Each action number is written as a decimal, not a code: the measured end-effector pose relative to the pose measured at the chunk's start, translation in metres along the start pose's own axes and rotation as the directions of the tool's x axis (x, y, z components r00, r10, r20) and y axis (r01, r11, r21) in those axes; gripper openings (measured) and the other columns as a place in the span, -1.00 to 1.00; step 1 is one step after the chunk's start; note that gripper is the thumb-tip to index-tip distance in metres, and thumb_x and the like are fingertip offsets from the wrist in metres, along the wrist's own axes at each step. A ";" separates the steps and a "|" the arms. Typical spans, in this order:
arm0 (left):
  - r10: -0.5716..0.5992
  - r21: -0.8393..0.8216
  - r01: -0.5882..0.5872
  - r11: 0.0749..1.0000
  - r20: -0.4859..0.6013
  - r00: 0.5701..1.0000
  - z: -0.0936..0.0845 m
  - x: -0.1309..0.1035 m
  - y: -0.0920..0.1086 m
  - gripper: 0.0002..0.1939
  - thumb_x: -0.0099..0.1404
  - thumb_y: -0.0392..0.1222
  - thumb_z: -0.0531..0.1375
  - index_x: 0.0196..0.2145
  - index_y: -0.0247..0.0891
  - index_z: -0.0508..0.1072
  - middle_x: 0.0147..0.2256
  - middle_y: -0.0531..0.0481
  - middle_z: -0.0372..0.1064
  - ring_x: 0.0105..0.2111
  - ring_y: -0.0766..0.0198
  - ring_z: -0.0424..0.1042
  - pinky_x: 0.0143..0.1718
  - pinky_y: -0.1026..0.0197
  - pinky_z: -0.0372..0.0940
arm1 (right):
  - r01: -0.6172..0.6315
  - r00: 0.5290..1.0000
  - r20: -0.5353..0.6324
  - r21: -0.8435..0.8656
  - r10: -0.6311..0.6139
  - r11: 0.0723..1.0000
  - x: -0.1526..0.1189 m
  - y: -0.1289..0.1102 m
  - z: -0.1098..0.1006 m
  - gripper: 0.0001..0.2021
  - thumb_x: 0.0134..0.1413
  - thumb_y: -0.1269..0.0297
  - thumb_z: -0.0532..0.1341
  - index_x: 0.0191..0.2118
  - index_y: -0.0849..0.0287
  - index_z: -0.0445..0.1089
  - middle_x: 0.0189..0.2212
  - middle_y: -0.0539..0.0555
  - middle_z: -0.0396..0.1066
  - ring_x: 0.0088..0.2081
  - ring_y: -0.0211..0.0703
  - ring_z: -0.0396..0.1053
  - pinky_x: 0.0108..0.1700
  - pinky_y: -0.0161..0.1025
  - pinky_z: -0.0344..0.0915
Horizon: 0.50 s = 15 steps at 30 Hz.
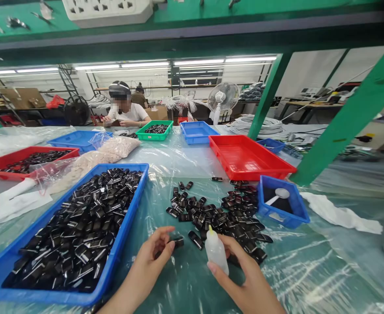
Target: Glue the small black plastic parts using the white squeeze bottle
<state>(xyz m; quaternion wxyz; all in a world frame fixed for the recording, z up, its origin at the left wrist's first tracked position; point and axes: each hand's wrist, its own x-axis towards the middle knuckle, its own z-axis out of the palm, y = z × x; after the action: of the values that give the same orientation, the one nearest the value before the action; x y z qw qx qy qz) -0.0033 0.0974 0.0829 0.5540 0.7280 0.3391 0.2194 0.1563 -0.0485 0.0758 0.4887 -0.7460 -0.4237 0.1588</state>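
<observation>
My right hand (241, 272) grips a small white squeeze bottle (216, 252) with a yellowish nozzle pointing up. Between the thumb and fingers of my left hand (152, 255) is a small black plastic part (178, 241), partly covered by the fingertips. A loose pile of similar black parts (211, 216) lies on the plastic-covered table just beyond both hands. To the left, a long blue tray (146, 174) is heaped with more of these parts. Beyond my right hand stands a small blue bin (285, 220) with dark contents and a white spoon (279, 194).
A red tray (252, 157) sits at the back right, near a green slanted post (349, 113). White cloths (342, 213) lie on the right. A bag of beige pieces (113, 150) and another red tray (2, 172) are at left. Across the table sits a person (129, 111).
</observation>
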 end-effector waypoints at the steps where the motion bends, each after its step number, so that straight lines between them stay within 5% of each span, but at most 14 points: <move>1: -0.024 -0.039 0.024 0.999 0.012 1.000 0.000 0.000 0.000 -0.61 0.23 0.08 0.18 -0.15 -0.27 0.48 -0.37 -0.06 0.40 -0.33 0.14 0.40 -0.29 0.19 0.28 | 0.010 1.000 -0.002 -0.008 -0.010 1.000 0.000 0.001 0.000 -0.70 0.06 0.15 0.16 -0.06 0.01 0.38 -0.27 0.02 0.47 -0.27 -0.11 0.42 -0.26 -0.26 0.32; 5: -0.106 -0.188 0.115 0.975 0.056 0.993 -0.003 -0.001 -0.001 -0.69 0.16 0.06 0.28 -0.39 -0.28 0.51 -0.50 0.02 0.36 -0.42 0.23 0.36 -0.34 0.25 0.26 | 0.047 0.999 0.007 -0.028 -0.047 0.999 -0.002 0.001 0.001 -0.73 0.06 0.21 0.17 -0.09 0.02 0.39 -0.30 -0.01 0.47 -0.29 -0.14 0.42 -0.25 -0.28 0.32; 9: -0.191 -0.324 0.204 0.924 0.072 0.979 -0.006 -0.003 -0.007 -0.70 0.20 0.06 0.27 -0.27 -0.23 0.53 -0.33 -0.03 0.45 -0.30 0.21 0.42 -0.17 0.20 0.31 | 0.044 0.999 0.029 -0.034 -0.043 0.998 -0.004 0.000 0.000 -0.73 0.06 0.23 0.17 -0.08 0.00 0.38 -0.26 -0.01 0.48 -0.25 -0.14 0.42 -0.22 -0.29 0.33; 15: -0.192 -0.421 0.206 0.883 0.076 0.979 -0.001 -0.008 -0.014 -0.75 0.17 -0.05 0.34 -0.19 -0.14 0.56 -0.25 -0.02 0.51 -0.21 0.23 0.43 -0.19 0.29 0.30 | 0.007 0.997 0.073 -0.024 -0.005 1.000 -0.003 0.002 -0.003 -0.71 0.06 0.19 0.18 -0.06 -0.02 0.38 -0.27 0.02 0.48 -0.23 -0.08 0.46 -0.25 -0.27 0.35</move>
<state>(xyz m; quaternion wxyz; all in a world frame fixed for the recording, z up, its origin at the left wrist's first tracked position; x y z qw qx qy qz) -0.0126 0.0942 0.0704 0.7245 0.5540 0.3468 0.2188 0.1570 -0.0532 0.0752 0.4641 -0.7443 -0.4455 0.1794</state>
